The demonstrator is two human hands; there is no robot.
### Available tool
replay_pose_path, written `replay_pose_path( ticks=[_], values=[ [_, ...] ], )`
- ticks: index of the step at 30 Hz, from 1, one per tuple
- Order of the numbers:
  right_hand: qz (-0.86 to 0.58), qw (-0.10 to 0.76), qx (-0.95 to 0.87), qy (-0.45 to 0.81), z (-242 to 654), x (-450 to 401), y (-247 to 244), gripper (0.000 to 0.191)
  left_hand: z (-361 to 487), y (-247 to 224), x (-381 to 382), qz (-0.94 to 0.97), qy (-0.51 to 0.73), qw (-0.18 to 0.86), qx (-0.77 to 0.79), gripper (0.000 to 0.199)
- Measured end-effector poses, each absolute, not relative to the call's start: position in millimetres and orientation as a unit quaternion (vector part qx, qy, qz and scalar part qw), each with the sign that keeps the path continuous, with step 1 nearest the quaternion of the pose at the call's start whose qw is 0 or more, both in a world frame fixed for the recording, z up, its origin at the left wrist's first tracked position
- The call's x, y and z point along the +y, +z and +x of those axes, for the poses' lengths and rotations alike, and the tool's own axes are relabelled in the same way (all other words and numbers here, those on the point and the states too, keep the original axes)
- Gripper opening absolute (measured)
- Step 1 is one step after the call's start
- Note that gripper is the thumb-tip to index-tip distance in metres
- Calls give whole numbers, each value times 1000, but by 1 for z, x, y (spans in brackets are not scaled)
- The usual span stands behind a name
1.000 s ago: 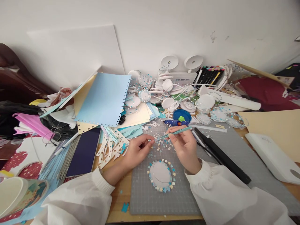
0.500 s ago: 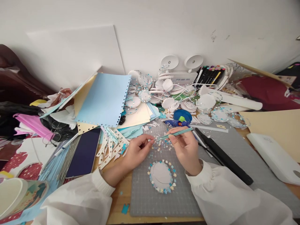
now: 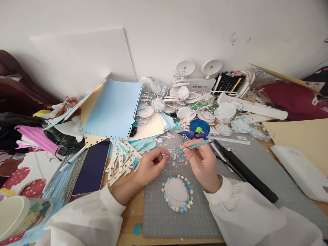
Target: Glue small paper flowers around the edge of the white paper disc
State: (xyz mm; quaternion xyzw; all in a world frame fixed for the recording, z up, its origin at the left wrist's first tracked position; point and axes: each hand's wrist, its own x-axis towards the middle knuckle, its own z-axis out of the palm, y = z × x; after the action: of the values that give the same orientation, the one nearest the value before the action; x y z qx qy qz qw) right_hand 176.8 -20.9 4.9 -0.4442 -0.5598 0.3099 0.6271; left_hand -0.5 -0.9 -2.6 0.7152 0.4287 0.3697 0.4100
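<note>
My right hand (image 3: 201,162) is closed on a pair of light teal tweezers (image 3: 194,145), their tip pointing left. At that tip, my left hand (image 3: 153,165) pinches with thumb and forefinger; whatever lies between those fingers is too small to make out. Beneath both hands, tiny paper flower or star cutouts (image 3: 180,158) are scattered on the grey cutting mat (image 3: 159,218). Closer to me on the mat lies a round white disc (image 3: 176,193) ringed by small blue, cream and white cutouts.
Behind my hands are a blue glue gun (image 3: 193,135) and a heap of white discs and decorated rings (image 3: 184,94). A long black tool (image 3: 246,172) lies right. Left are a dark phone (image 3: 92,167), punched paper strips (image 3: 123,160), blue paper (image 3: 115,109) and a white tub (image 3: 15,215).
Almost nothing differs. Both hands stay in place, the tweezers' tip still meeting my left fingertips; the whole view has shifted very slightly.
</note>
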Motion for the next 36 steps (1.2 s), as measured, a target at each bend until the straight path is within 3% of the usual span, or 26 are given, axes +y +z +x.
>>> replay_pose_path(
  ticks=[36],
  values=[
    [-434, 626, -574, 300, 174, -21, -1, 5, -1, 1, -1, 707, 358, 418, 444, 24]
  ],
)
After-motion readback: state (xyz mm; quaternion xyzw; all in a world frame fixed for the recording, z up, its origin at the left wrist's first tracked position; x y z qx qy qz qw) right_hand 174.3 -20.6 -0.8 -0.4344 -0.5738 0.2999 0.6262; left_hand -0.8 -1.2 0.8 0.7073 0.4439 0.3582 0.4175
